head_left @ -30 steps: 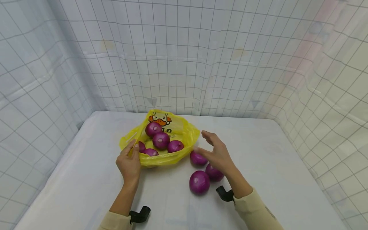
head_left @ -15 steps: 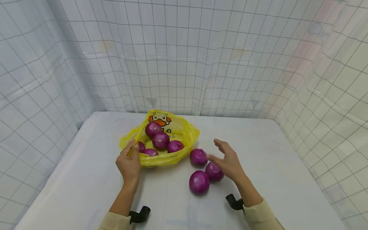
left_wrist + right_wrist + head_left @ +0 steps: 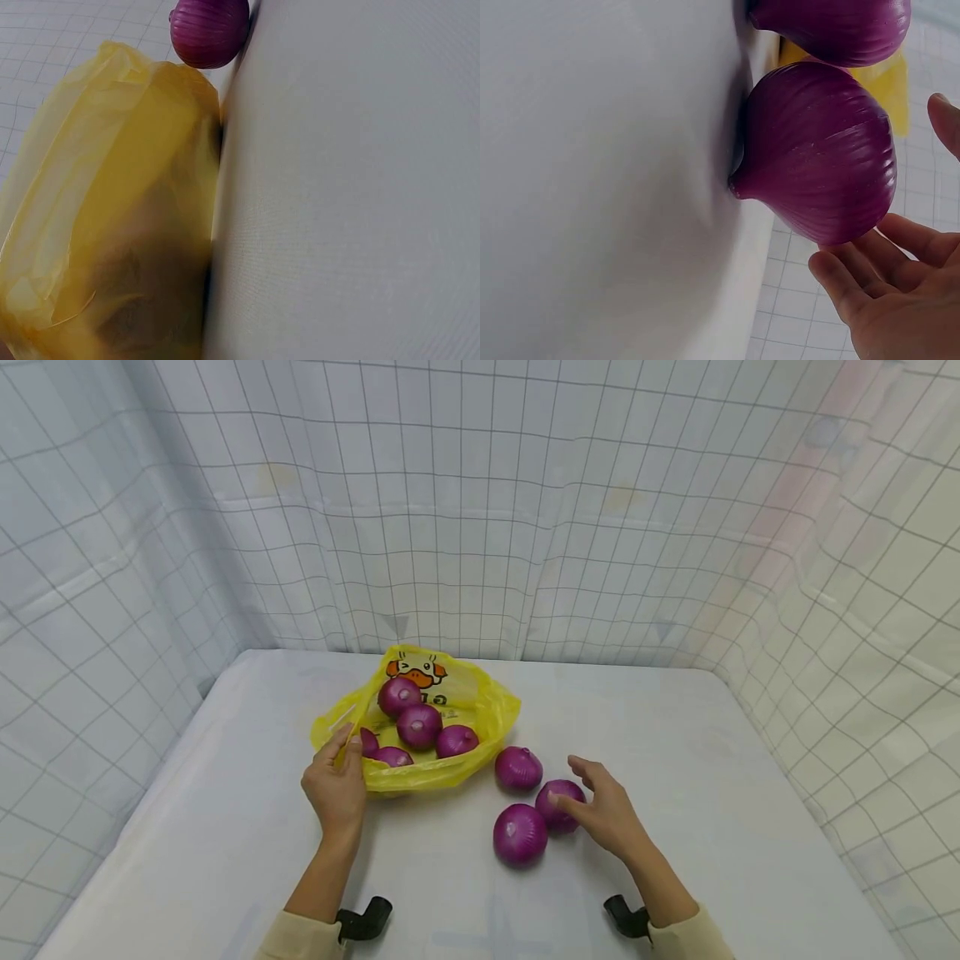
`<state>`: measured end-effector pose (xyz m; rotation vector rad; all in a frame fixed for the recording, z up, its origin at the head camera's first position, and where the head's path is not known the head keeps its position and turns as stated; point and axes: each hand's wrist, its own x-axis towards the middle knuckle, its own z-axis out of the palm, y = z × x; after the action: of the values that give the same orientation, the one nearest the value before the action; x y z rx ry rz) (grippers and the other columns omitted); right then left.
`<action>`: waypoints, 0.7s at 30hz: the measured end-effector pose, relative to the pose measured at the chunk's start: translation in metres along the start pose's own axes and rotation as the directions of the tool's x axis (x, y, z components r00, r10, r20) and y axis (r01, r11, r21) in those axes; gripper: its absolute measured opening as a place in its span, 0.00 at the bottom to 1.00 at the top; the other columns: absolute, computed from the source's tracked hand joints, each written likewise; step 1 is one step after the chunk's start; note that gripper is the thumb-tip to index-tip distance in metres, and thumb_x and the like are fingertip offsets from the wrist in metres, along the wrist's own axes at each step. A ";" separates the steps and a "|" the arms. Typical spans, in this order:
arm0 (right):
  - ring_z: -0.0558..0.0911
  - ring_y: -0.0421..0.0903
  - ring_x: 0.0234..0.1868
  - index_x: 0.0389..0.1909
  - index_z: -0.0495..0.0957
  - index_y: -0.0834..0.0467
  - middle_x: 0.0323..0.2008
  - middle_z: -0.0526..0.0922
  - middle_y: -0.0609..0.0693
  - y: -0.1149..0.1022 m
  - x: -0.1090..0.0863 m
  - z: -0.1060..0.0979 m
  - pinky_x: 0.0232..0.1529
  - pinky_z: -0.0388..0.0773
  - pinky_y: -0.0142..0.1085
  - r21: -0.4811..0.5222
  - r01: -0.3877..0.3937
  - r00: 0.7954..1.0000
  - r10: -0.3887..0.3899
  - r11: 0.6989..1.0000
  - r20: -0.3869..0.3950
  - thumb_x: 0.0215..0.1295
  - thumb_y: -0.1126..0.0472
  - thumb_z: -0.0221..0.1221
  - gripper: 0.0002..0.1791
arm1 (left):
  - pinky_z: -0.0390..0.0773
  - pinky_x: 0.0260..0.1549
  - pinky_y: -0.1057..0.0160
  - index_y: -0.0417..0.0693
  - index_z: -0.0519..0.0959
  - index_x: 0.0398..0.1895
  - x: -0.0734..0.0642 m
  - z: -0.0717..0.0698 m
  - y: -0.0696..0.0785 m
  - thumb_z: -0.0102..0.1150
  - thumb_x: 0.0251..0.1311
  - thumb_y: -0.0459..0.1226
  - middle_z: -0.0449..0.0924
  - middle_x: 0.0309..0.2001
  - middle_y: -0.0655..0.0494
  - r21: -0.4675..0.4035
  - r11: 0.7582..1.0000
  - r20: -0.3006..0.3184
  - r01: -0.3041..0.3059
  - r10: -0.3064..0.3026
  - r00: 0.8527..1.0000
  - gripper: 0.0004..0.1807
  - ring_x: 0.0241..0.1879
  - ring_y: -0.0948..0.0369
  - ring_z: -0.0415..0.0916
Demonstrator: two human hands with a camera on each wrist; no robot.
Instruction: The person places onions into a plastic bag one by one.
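A yellow plastic bag (image 3: 491, 714) with a duck print lies on its side, its mouth facing me. Several purple onions (image 3: 420, 727) sit inside it. My left hand (image 3: 335, 787) pinches the near-left rim of the bag between thumb and fingers. Three more onions are on the table to the bag's right: one close to it (image 3: 518, 769), one nearer me (image 3: 520, 836), and one on the right. My right hand (image 3: 609, 814) is over that rightmost onion (image 3: 817, 150), thumb and fingers spread apart. In the right wrist view its fingertips are right at the onion's side.
A white cloth covers the table (image 3: 660, 727). Gridded white curtains (image 3: 480, 527) hang behind it and on both sides. A black wrist mount (image 3: 365, 919) sticks out from each forearm.
My right hand has moved from the bag's right edge down and to the right, over the rightmost onion. The left hand keeps its grip on the bag, which has stayed in place.
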<state>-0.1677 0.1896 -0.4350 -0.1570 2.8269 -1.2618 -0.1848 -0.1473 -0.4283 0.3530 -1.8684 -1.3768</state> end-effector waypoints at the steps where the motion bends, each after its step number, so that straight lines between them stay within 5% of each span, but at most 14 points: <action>1: 0.69 0.61 0.66 0.67 0.63 0.58 0.64 0.70 0.58 0.000 -0.001 0.000 0.62 0.70 0.53 0.000 0.001 1.000 -0.001 1.000 0.002 0.56 0.47 0.65 0.40 | 0.70 0.52 0.84 0.37 0.82 0.46 0.000 0.000 0.000 0.60 0.58 0.31 0.83 0.48 0.45 0.000 1.000 -0.001 0.000 0.000 1.000 0.13 0.55 0.54 0.78; 21: 0.71 0.56 0.64 0.65 0.65 0.60 0.63 0.72 0.57 0.009 -0.007 0.009 0.63 0.70 0.52 0.002 -0.011 0.999 0.011 1.000 0.039 0.55 0.52 0.66 0.38 | 0.70 0.55 0.81 0.37 0.82 0.46 0.000 -0.001 0.000 0.59 0.59 0.31 0.83 0.48 0.45 0.006 1.000 -0.001 -0.003 0.003 1.000 0.12 0.56 0.53 0.77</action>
<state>-0.1607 0.1901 -0.4477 -0.1641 2.7896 -1.2464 -0.1843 -0.1478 -0.4284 0.3537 -1.8718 -1.3699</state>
